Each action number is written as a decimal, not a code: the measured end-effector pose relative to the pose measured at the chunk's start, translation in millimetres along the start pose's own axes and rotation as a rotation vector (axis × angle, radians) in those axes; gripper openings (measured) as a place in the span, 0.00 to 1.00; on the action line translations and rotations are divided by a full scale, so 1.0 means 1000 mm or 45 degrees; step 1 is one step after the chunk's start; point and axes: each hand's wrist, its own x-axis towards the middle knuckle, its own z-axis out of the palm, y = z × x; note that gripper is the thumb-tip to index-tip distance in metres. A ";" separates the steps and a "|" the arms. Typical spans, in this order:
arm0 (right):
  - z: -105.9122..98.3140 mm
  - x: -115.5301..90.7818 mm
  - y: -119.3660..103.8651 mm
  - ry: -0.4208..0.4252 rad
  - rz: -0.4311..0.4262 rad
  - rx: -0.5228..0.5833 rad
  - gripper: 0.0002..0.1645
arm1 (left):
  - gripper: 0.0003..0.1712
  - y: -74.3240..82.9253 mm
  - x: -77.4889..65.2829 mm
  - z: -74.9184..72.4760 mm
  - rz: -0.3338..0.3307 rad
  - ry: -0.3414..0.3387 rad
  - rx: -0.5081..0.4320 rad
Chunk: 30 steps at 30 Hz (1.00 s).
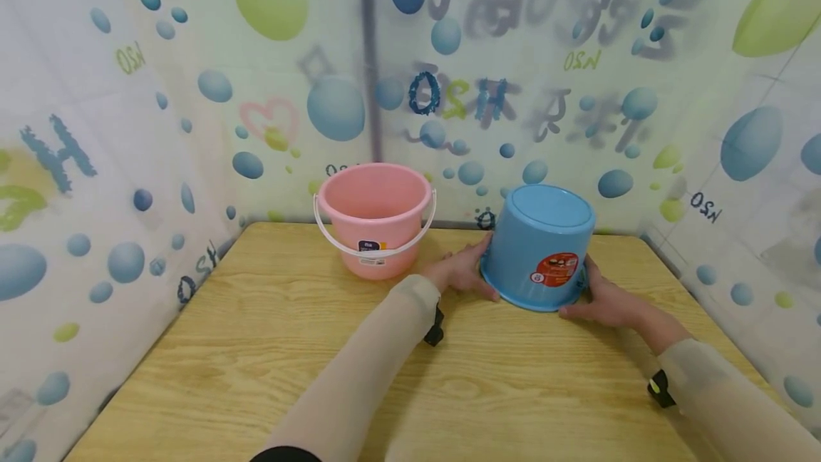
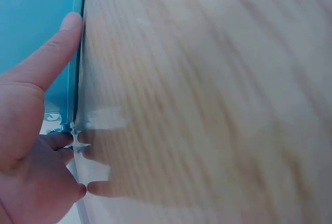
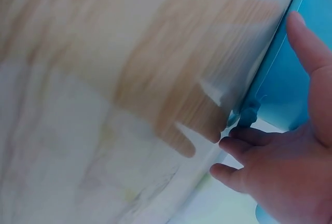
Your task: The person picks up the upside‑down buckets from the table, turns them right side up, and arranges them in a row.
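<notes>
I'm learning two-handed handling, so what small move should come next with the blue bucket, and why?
Probably curl the fingers of the left hand and right hand more firmly round the rim of the blue bucket: it is upside down on the tabletop, hands at opposite sides, fingers looking fairly straight.

Cream long sleeves (image 1: 362, 366), black wrist devices (image 1: 434, 328), a yellow-green patch (image 1: 655, 385) on the right one

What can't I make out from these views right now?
Inside of the blue bucket: head view, hidden by its upturned base and wall.
Inner bottom of the pink bucket: head view, behind its front wall.
Print on the red label: head view, too small.
</notes>
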 end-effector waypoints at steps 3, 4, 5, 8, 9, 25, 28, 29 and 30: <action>0.001 0.000 0.001 0.024 -0.016 0.009 0.87 | 0.82 0.003 -0.003 -0.001 0.006 0.009 0.035; 0.001 0.001 0.002 0.031 -0.021 0.012 0.87 | 0.81 0.004 -0.004 -0.001 0.007 0.016 0.048; 0.001 0.001 0.002 0.039 -0.027 0.014 0.87 | 0.81 0.004 -0.005 -0.002 0.015 0.020 0.055; 0.000 0.000 0.003 0.060 -0.037 0.010 0.86 | 0.80 0.005 -0.006 -0.002 0.018 0.041 0.078; -0.001 -0.001 0.003 0.066 -0.041 0.009 0.86 | 0.80 0.004 -0.006 -0.002 0.029 0.045 0.076; -0.002 -0.022 -0.014 0.158 -0.065 0.045 0.76 | 0.74 0.001 -0.028 -0.010 0.132 0.116 -0.244; -0.001 -0.025 -0.020 0.187 -0.076 0.056 0.74 | 0.72 0.003 -0.036 -0.012 0.129 0.147 -0.270; 0.000 -0.025 -0.021 0.198 -0.081 0.062 0.74 | 0.72 0.003 -0.037 -0.013 0.129 0.156 -0.274; 0.000 -0.025 -0.021 0.208 -0.087 0.068 0.73 | 0.71 0.004 -0.039 -0.014 0.129 0.164 -0.280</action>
